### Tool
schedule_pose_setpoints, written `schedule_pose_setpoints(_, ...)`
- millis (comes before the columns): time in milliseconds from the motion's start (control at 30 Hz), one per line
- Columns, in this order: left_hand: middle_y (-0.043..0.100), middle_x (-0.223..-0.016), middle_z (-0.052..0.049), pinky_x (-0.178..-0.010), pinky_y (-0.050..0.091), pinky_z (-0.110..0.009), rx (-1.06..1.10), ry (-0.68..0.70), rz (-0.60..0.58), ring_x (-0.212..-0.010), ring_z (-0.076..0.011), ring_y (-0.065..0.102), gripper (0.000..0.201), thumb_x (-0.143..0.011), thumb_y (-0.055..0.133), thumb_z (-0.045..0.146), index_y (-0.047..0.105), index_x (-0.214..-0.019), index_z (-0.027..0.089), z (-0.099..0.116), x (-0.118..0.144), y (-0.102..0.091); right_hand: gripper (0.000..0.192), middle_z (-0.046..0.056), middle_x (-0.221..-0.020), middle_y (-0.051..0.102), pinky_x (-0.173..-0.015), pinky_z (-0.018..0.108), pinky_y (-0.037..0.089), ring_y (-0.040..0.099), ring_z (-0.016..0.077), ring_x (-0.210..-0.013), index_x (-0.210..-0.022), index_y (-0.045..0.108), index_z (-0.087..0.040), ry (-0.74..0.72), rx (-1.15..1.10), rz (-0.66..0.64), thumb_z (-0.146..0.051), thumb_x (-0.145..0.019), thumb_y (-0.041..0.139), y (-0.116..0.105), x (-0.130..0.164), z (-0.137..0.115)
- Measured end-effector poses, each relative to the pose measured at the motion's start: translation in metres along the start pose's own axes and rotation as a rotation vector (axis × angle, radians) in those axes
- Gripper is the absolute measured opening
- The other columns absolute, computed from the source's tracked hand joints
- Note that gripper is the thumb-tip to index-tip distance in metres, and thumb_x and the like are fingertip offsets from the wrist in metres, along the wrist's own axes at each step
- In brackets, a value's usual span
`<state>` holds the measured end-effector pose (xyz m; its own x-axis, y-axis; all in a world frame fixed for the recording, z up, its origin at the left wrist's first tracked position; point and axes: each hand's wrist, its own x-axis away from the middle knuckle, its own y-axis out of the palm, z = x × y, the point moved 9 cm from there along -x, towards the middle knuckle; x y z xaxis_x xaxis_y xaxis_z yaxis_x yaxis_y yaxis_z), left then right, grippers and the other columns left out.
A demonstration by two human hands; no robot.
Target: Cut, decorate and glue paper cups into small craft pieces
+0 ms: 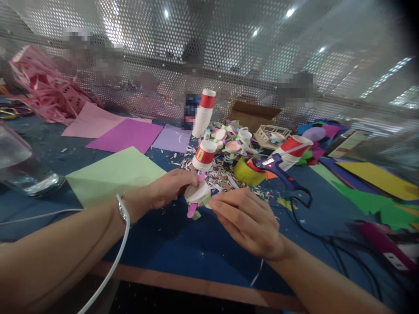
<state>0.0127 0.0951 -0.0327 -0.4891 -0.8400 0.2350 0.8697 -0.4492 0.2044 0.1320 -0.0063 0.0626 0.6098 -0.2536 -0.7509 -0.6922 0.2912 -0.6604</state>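
A: Where was the white paper disc [197,192]?

B: Above the blue surface [170,244], pinched between both hands: left hand [170,187] gripping its rim, right hand [248,222] pressing a green strip [207,200] on.

A: How far along?

B: Pink strip [192,210] looked attached already; finished pieces [231,141] lay behind.

Glue gun [276,168] lies right of tape roll [249,172].

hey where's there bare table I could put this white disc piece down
Bare blue table lies under both hands, between the green sheet and the black cord. Crowded: paper scraps around the glue bottle and glue gun.
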Motion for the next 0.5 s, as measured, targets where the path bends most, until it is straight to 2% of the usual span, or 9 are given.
schedule_pose_setpoints(267,0.043,-0.061,0.002,-0.052,0.025,-0.027,-0.064,0.032,-0.024,-0.057,-0.0105,0.036,0.012,-0.068,0.061,0.025,0.053,-0.064,0.017,0.0036,0.0025,0.0037,0.035,0.013,-0.103,0.073,-0.081,0.039,0.059,0.067,0.0222,-0.094,-0.116,0.067,-0.011,-0.015,-0.006,-0.043,0.000,-0.083,0.071,0.0062,0.0052,0.0011)
schedule_pose_setpoints(500,0.045,-0.062,0.003,-0.055,0.030,-0.026,-0.047,0.051,-0.051,-0.058,-0.0097,0.039,0.016,-0.071,0.063,0.026,0.051,-0.064,0.017,0.0036,0.0024,0.0042,0.038,0.014,-0.101,0.072,-0.079,0.038,0.059,0.067,0.0224,-0.093,-0.116,0.067,-0.009,-0.014,0.009,-0.029,0.002,-0.080,0.073,0.0054,0.0053,0.0010)
